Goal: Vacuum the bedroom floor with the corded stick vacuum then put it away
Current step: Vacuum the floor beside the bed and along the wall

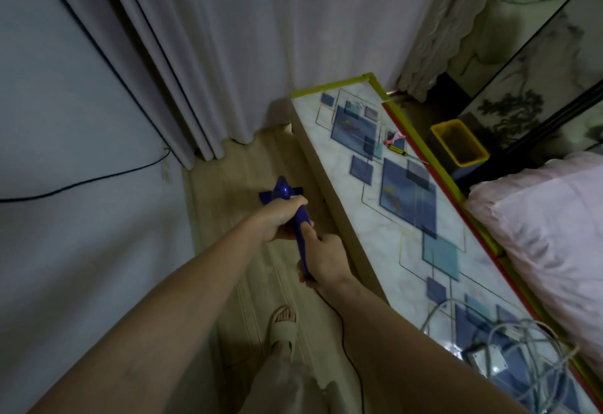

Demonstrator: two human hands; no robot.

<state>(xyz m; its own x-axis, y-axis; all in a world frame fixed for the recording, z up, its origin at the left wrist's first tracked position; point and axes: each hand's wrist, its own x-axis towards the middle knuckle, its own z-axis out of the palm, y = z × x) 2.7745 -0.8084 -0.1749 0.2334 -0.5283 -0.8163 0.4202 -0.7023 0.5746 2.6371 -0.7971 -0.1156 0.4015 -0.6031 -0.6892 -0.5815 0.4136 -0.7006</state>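
A: Where does the job stand, taking the room first?

B: Mid-vacuuming, I'd judge. The wooden floor (228,165) shows as a narrow strip between the pale wall (81,250) on the left and the long patterned cabinet (408,191) on the right, running up to the grey curtain (228,38) at the far end. How much of the bedroom is already covered I cannot tell; only this strip is in sight.

A: And the vacuum itself?

B: The blue stick vacuum (287,198) stands on that strip, its floor head near the cabinet's left edge and short of the curtain hem. It is clearly in use, not stored, so the putting away is all to come.

A: The hands?

B: Both wrap it. The left hand (280,217) grips the upper body, fingers curled over it. The right hand (326,260) is clenched round the handle lower toward the person, thumb lying along the top.

A: The cord?

B: A black cord (342,332) trails from the handle end down past the sandalled foot (282,325). Another dark line runs along the wall toward the corner by the curtain; whether it is the same cord I cannot say.

A: What is left, then?

B: Probably the far end under the curtain, whatever floor lies out of view, then unplugging and storing.
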